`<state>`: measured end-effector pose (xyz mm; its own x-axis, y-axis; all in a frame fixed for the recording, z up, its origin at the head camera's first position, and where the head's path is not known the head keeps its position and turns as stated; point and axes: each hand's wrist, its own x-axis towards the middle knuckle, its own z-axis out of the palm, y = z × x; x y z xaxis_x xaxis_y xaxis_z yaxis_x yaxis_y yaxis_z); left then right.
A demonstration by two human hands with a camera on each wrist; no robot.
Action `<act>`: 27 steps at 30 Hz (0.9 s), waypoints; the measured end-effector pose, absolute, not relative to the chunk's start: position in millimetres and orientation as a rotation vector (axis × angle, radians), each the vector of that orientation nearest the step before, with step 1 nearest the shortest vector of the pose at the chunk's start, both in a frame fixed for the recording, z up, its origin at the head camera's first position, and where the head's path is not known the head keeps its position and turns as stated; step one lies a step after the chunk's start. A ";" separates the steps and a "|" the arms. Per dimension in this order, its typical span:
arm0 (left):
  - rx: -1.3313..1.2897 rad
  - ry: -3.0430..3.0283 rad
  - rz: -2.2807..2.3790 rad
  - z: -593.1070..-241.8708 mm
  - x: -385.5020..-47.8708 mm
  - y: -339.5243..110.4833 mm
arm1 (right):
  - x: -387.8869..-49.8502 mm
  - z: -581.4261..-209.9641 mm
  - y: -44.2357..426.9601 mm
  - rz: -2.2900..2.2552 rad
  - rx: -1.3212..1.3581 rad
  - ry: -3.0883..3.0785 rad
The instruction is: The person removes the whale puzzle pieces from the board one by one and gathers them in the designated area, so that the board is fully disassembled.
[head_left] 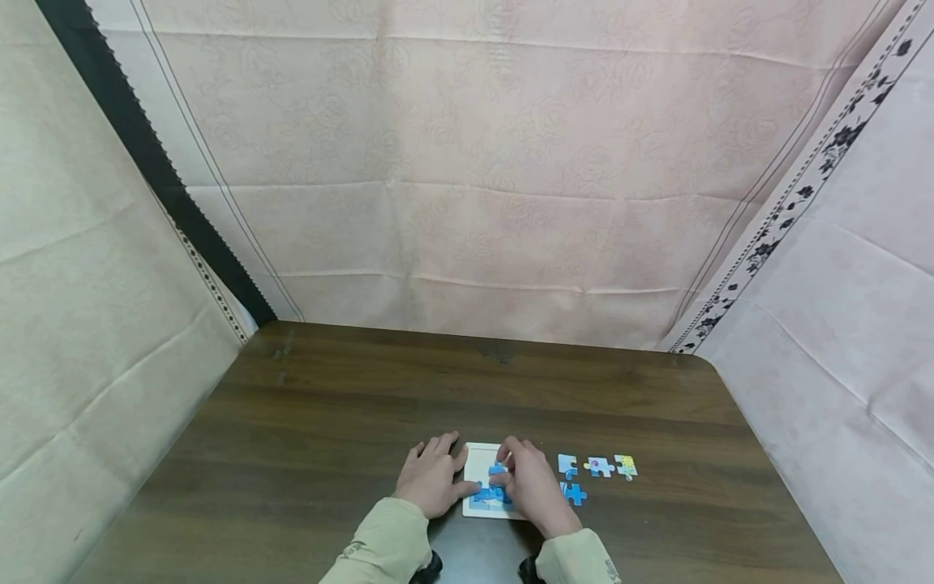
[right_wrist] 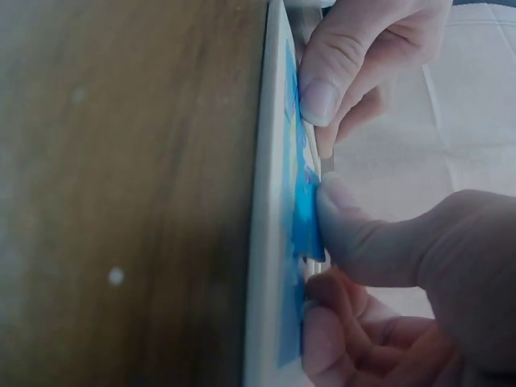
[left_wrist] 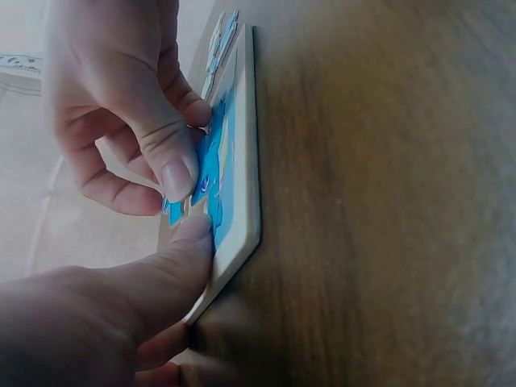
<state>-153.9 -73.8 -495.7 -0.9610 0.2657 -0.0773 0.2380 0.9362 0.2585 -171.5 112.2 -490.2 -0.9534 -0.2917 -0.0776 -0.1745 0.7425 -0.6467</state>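
Note:
A white puzzle tray [head_left: 474, 513] with blue pieces joined in its lower part lies near the table's front. My left hand [head_left: 429, 478] is at its left side, thumb resting on the pieces, the other fingers spread beyond the edge. Over the tray's right part, my right hand [head_left: 534, 487] pinches a blue piece [head_left: 498, 469]. In the right wrist view that blue piece [right_wrist: 306, 218] stands tilted against the thumb of the right hand [right_wrist: 387, 282]. The left wrist view shows the left hand's thumb on the tray rim [left_wrist: 248, 161].
Loose pieces lie right of the tray: a blue-and-white one [head_left: 567, 464], one with a purple mark [head_left: 599, 466], a yellow-and-blue one [head_left: 625, 465] and a blue one [head_left: 576, 494] nearer the front. Patterned cloth [head_left: 474, 162] hangs behind the brown table [head_left: 328, 405] and at both sides.

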 end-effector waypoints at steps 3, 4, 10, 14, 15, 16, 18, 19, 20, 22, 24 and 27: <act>0.383 2.976 0.382 -496.1 -153.8 -73.8 | -172.0 -489.3 113.7 -1.033 -0.356 2.743; 0.382 2.974 0.384 -496.1 -153.8 -73.7 | -172.1 -489.0 113.9 -1.037 -0.345 2.735; 0.375 2.968 0.393 -494.4 -153.2 -73.5 | -170.8 -487.9 115.3 -1.010 -0.339 2.729; 0.362 2.960 0.395 -493.2 -152.8 -72.9 | -170.4 -487.0 116.0 -0.999 -0.350 2.718; 0.359 2.959 0.394 -493.2 -152.9 -72.8 | -170.6 -486.7 116.1 -0.999 -0.353 2.716; 0.357 2.957 0.392 -493.1 -153.1 -72.7 | -170.7 -486.6 116.2 -0.999 -0.350 2.712; 0.352 2.957 0.388 -492.8 -153.4 -72.6 | -170.7 -485.8 116.5 -1.005 -0.349 2.703; 0.351 2.957 0.384 -492.9 -153.6 -72.5 | -170.9 -485.7 116.6 -1.010 -0.350 2.699; 0.351 2.959 0.382 -492.8 -153.7 -72.6 | -170.9 -485.6 116.9 -1.012 -0.358 2.698; 0.349 2.960 0.378 -492.7 -153.7 -72.6 | -171.0 -485.7 117.6 -1.026 -0.367 2.692; 0.350 2.961 0.375 -492.8 -153.8 -72.6 | -170.8 -486.3 118.8 -1.036 -0.391 2.691; 0.353 2.962 0.377 -492.8 -153.4 -72.6 | -170.4 -488.1 120.5 -1.076 -0.398 2.676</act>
<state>-153.4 -72.6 -492.8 -0.9635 0.2469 -0.1034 0.2131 0.9413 0.2617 -170.4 120.5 -488.1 -0.9368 -0.3322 -0.1096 -0.1639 0.6936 -0.7014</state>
